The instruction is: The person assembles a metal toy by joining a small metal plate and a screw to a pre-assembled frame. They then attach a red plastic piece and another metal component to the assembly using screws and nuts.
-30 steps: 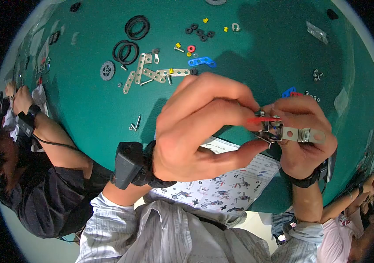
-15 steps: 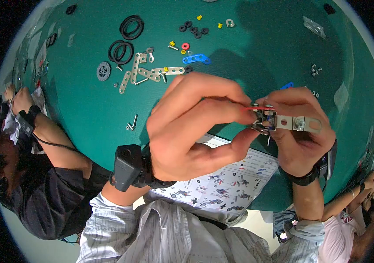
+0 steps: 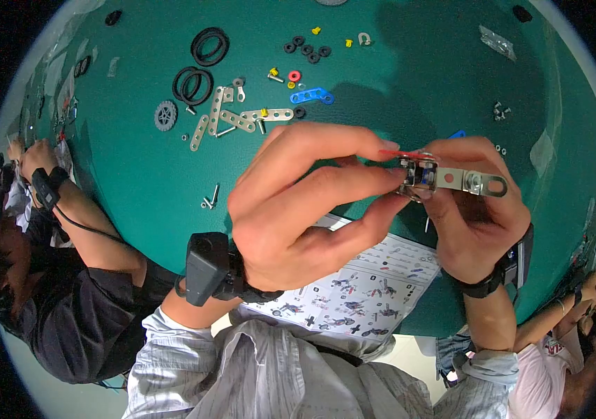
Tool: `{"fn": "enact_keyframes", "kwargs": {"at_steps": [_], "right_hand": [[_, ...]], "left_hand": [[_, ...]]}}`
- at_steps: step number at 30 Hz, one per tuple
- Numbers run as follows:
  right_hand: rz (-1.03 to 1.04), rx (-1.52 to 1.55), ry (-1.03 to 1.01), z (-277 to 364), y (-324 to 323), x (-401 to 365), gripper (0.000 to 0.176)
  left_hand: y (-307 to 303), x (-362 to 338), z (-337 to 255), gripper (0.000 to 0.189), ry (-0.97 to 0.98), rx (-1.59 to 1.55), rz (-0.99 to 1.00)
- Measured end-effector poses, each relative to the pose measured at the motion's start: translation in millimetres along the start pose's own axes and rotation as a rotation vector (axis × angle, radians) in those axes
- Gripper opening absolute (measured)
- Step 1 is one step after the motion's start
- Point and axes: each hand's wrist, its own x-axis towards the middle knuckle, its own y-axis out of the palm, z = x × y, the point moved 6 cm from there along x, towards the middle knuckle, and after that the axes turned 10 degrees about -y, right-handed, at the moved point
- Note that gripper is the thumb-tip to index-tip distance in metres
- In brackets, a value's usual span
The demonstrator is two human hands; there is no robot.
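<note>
Between my two hands is a small metal construction-kit assembly [image 3: 449,179], with silver perforated strips, bolts and a red strip on its far edge. My left hand [image 3: 305,202] pinches its left end with fingertips and thumb. Around its right side my right hand [image 3: 483,209] is closed, the fingers partly hidden behind a metal strip that sticks out to the right. Below my hands lies a printed instruction sheet [image 3: 340,307] with small model pictures, partly covered by my left hand and wrist.
Black rubber rings [image 3: 210,47], a grey wheel [image 3: 165,116], perforated metal strips [image 3: 237,121], a blue strip [image 3: 312,96] and small black rings [image 3: 307,49] lie on the green table [image 3: 137,188]. Loose screws [image 3: 211,197] are nearer. Other people sit at left and right, one in a black sleeve [image 3: 102,300].
The assembly has tilted slightly in my hands, and its projecting strip sits a little higher and farther left. My left fingers have shifted on it, showing more of the red strip.
</note>
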Motion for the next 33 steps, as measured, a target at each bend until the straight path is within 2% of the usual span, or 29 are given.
{"fn": "enact_keyframes", "kwargs": {"at_steps": [6, 16, 26, 33], "right_hand": [[-0.052, 0.101, 0.149, -4, 2, -4, 0.016], [-0.041, 0.095, 0.108, -2, 3, -5, 0.02], [0.02, -0.057, 0.04, 7, 3, -2, 0.025], [-0.014, 0.021, 0.088, 0, 3, -4, 0.029]], "left_hand": [[3, 0, 4, 0.029, -0.105, -0.099, -0.001], [1, -3, 2, 0.028, -0.003, -0.048, -0.025], [-1, -3, 1, 0.027, -0.01, 0.015, -0.034], [-1, -2, 1, 0.027, -0.044, 0.062, -0.038]]}}
